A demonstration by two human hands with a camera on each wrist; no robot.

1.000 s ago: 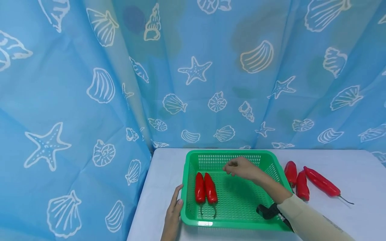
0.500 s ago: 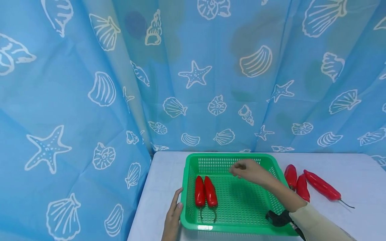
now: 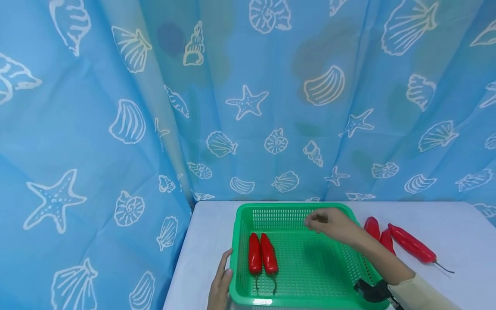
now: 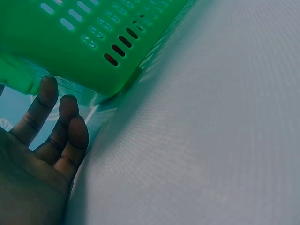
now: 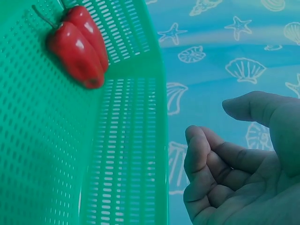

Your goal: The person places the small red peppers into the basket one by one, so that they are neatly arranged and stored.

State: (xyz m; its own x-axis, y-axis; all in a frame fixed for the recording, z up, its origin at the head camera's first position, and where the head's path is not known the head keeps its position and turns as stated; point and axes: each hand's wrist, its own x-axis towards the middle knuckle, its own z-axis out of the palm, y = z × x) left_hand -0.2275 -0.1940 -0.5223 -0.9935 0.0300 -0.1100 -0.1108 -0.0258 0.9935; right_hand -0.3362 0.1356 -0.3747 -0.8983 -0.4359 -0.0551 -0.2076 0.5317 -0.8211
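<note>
Two red chili peppers (image 3: 255, 254) lie side by side in the left part of a green plastic basket (image 3: 302, 303), their stems toward the near side. In the right wrist view the same peppers (image 5: 77, 56) show at upper left. My right hand (image 3: 335, 224) hovers over the basket's right half, its fingers loosely curled with nothing between them; in its wrist view the thumb stands apart from the fingers. At the basket's left side, my left hand (image 3: 220, 286) rests with relaxed fingers against the outside, as the left wrist view shows this hand (image 4: 42, 154) by the basket wall.
Several more red chili peppers (image 3: 411, 243) lie on the white-covered table (image 3: 438, 215) right of the basket, partly behind my right forearm. A blue curtain (image 3: 248, 142) with white shell prints hangs along the table's back and left. A black strap mount (image 3: 373, 292) sits at my right wrist.
My right hand has drifted rightward above the basket, with nothing in it. The left hand stays at the basket's left side. The head view has tilted up slightly; the peppers lie unmoved.
</note>
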